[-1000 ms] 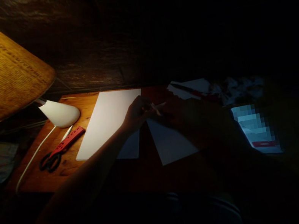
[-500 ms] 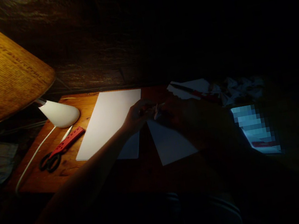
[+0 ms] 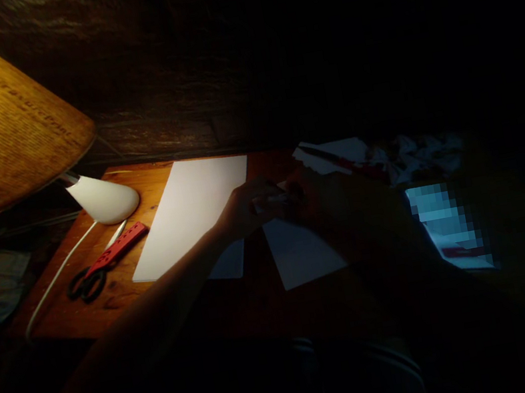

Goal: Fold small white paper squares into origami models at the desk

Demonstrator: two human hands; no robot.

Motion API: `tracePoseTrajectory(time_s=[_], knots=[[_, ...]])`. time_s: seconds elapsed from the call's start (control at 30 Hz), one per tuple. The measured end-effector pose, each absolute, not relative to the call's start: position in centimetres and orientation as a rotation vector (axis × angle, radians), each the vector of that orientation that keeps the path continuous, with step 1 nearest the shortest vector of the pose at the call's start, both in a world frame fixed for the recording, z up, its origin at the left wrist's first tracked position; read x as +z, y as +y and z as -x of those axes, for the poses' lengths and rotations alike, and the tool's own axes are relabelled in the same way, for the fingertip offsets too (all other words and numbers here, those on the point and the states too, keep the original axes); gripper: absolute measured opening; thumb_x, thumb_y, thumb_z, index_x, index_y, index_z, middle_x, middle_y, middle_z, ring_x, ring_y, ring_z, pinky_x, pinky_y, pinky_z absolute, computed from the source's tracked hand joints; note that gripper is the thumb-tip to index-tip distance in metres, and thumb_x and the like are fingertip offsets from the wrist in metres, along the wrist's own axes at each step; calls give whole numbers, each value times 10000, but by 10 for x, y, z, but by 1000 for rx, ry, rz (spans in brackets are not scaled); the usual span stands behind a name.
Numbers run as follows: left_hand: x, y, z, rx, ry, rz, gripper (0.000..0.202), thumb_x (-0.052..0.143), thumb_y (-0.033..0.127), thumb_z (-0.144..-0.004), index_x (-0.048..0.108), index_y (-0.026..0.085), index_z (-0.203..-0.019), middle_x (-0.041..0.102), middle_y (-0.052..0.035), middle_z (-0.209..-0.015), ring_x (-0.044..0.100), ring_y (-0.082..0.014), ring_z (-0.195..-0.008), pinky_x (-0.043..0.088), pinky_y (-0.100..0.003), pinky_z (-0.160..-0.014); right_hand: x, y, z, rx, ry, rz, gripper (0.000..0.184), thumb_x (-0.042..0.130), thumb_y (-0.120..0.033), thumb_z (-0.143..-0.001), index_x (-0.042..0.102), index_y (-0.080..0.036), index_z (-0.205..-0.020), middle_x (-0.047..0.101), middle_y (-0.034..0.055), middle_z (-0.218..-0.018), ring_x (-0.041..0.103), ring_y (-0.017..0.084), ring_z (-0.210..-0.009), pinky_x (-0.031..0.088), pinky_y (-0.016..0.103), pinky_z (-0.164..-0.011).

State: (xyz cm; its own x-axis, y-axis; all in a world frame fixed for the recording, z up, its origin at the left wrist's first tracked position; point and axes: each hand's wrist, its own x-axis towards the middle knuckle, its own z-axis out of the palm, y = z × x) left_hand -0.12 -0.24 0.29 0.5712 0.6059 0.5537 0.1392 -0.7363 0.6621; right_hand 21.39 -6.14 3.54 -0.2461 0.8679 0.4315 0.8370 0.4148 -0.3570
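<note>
Small paper (image 3: 275, 200) (dim) now more hidden by left grip (image 3: 247, 207).

The surface (image 3: 114, 307) is showing grained wood, with a warm sheen near its left edge. At its far left corner the lamp base (image 3: 108, 200) is looking smooth and softly glossy, while the lampshade (image 3: 0, 121) is showing a coarse, cloth-like weave. Toward the far edge the larger sheet (image 3: 193, 208) is looking like smooth, matt paper. Above the surface, the small pale piece (image 3: 271, 202) is appearing paper-like, its finish too dim to tell.
</note>
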Motion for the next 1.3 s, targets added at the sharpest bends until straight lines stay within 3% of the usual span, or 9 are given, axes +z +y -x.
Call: tracePoseTrajectory(time_s=[0.1,0.37,0.5,0.8,1.3], knots=[[1,-3,1,1157,712,-2213,135,752,323,-951,804,201,-979,786,-77,-987,746,-187,-918,592,-329,-833,31,-59,-213,74,-2130,1445,429,731,-637,-931,726,-227,-1058,775,84,-905,708,262,-827,483,355,-774],[1,-3,1,1138,754,-2188,169,752,361,-943,812,203,-939,776,-72,-946,733,-175,-869,590,-320,-792,24,-55,-221,124,-2166,1205,230,711,-459,-993,752,-267,-1113,788,56,-999,714,245,-898,495,391,-905],[4,-5,1,1142,787,-2199,174,762,357,-925,799,187,-926,772,-81,-938,726,-182,-875,594,-336,-810,18,-52,-220,149,-2165,1159,172,663,-382,-1017,753,-253,-1087,766,47,-990,686,227,-921,472,372,-889],[9,-9,0,1186,728,-2237,211,795,398,-923,787,189,-904,784,-77,-917,738,-179,-850,585,-312,-776,18,-50,-220,123,-2139,1170,267,732,-460,-967,705,-221,-851,726,35,-846,640,195,-813,429,334,-790],[7,-8,1,1195,755,-2181,189,762,355,-926,758,199,-819,786,-61,-896,737,-175,-841,600,-334,-800,10,-46,-222,186,-2077,1051,355,638,-546,-1017,746,-218,-936,716,39,-861,638,195,-823,445,362,-815]])
